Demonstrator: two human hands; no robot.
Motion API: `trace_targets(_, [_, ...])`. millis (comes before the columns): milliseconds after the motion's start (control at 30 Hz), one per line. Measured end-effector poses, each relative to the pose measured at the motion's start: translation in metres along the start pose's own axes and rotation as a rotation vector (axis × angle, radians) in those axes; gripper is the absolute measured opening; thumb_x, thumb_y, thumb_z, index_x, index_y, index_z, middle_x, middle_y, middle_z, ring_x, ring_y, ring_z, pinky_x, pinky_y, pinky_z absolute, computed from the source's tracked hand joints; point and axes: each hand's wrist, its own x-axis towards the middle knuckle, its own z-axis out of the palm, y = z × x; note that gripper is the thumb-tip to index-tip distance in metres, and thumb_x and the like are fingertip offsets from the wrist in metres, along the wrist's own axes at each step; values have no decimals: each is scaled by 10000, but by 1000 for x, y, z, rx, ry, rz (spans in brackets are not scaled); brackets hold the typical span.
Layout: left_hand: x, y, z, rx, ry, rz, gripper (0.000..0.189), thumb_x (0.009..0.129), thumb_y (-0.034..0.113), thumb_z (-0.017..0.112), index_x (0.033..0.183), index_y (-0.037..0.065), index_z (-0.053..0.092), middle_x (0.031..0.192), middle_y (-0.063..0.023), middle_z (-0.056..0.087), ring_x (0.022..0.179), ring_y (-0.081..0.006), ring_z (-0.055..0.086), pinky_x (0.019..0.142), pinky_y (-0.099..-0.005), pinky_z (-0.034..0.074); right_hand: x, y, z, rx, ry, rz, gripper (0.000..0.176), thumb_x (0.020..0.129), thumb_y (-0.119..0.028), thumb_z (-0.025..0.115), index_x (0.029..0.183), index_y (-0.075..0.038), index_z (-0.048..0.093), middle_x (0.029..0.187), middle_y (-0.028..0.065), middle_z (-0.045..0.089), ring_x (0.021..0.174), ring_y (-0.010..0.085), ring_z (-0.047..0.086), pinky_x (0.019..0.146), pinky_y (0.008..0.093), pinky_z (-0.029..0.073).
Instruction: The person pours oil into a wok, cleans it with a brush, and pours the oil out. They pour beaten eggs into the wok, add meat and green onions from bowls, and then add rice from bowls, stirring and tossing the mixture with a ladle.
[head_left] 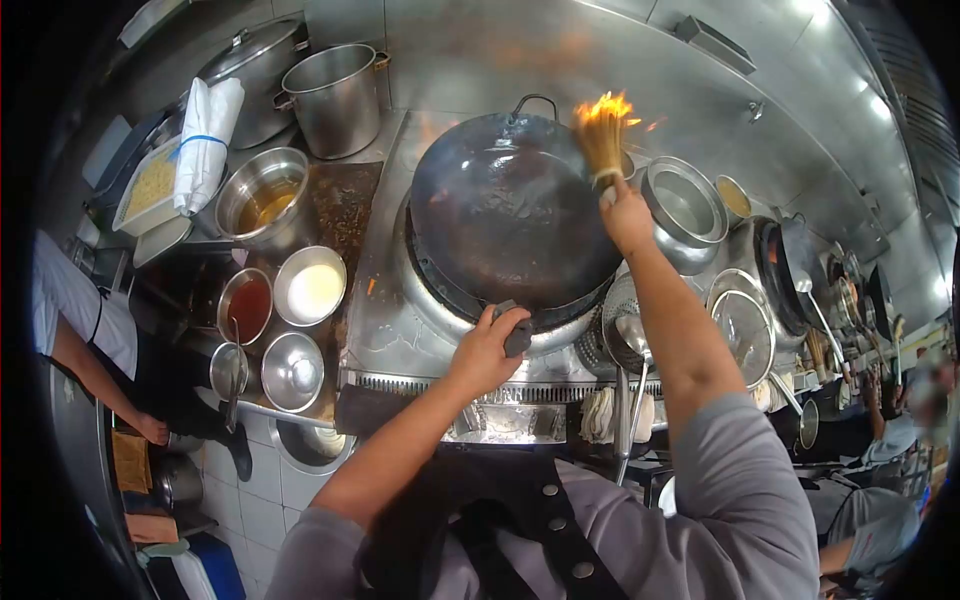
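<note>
Two hands at work: the left hand (488, 352) and the right hand (628, 215) are both closed, each on a thing of its own.
Wok (505, 220): it is set over the burner ring (420, 285), just beyond the left hand and to the left of the right hand; a dark, glossy inside is shown, with a loop handle (535, 98) on the far rim.
Left-hand grip: fingers and thumb are curled round a dark grey cloth (518, 332) at the wok's near edge; whether the rim is pinched through it cannot be told.
Right-hand grip: the bound lower end of a brush (602, 145) is enclosed by the fingers, bristles pointed away from the body, beside the wok's right rim.
Flame (605, 105): it is seen at the bristle tips, beyond the right hand; whether the bristles themselves are alight is unclear.
Step at the wok: it is judged to be a steadying of the wok with the cloth while the brush is held out.
Next move at the wok: a firm cloth grip and fingers kept clear of the flame are judged to be called for.
Arm pose: the left forearm is angled forward and inward; the right arm is extended farther, nearly straight.
</note>
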Motion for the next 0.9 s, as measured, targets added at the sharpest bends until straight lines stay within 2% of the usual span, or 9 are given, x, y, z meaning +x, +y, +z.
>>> trace_targets(100, [0,4,4,-47,8,5,630,748,89,768,1316,187,513,1285,-176,545,1123,-438,607,915,-507,547,-18,-31,14,535,-237,148,385,884,-253,651,1254,-149,680,969,228,724,854,363,733,736,456,604])
trace_targets(200, [0,5,7,-32,-70,-109,630,767,96,780,1336,189,528,1317,-181,540,1207,-424,567,1008,-475,501,-60,-59,-20,530,-666,65,486,840,-281,698,1318,-197,671,1004,134,740,840,279,737,584,413,620])
trace_targets(300, [-3,3,7,-14,-84,-15,634,772,101,780,1345,198,527,1339,-182,536,1231,-425,558,1024,-468,493,-54,-6,-68,169,-807,-236,507,850,-365,689,1320,-177,666,987,211,732,815,330,729,751,456,610])
trace_targets(467, [-1,8,12,-68,-43,-83,646,768,98,782,1348,212,521,1344,-168,535,1250,-420,550,1040,-455,486,-7,33,3,43,100,-53,441,873,-259,631,1313,-230,653,930,122,753,801,247,743,541,410,591])
trace_targets(533, [-1,6,13,-89,-57,-96,652,759,89,788,1343,205,523,1326,-150,547,1222,-394,566,1030,-453,494,-41,-13,-27,151,-751,160,303,869,-230,611,1102,-64,712,838,139,711,662,234,702,496,413,570])
trace_targets(600, [-3,-1,18,-98,-48,-71,648,758,91,790,1340,200,525,1329,-146,545,1220,-390,567,1028,-452,494,-79,-20,-67,483,-828,86,248,838,-254,648,948,-55,750,834,129,704,575,230,662,471,388,565])
trace_targets(700, [-2,5,12,-52,-74,-50,634,755,90,791,1329,167,532,1329,-144,543,1226,-382,562,1042,-439,480,-78,28,-117,225,-868,7,386,833,-273,687,1192,-136,730,958,181,745,698,268,712,554,430,580])
trace_targets(767, [-1,14,6,-136,-88,-161,630,755,93,792,1329,143,539,1335,-158,549,1254,-383,542,1096,-426,433,-61,70,-100,-133,-150,21,542,874,-311,679,1389,-158,611,1040,217,736,828,344,730,739,464,591])
trace_targets(900, [-30,4,-14,-322,117,-2,649,805,151,818,1383,108,527,1308,-120,567,1269,-283,542,1104,-398,410,-161,-1,-106,357,226,-89,620,930,-274,673,1475,-60,469,1100,281,700,976,411,707,838,471,556])
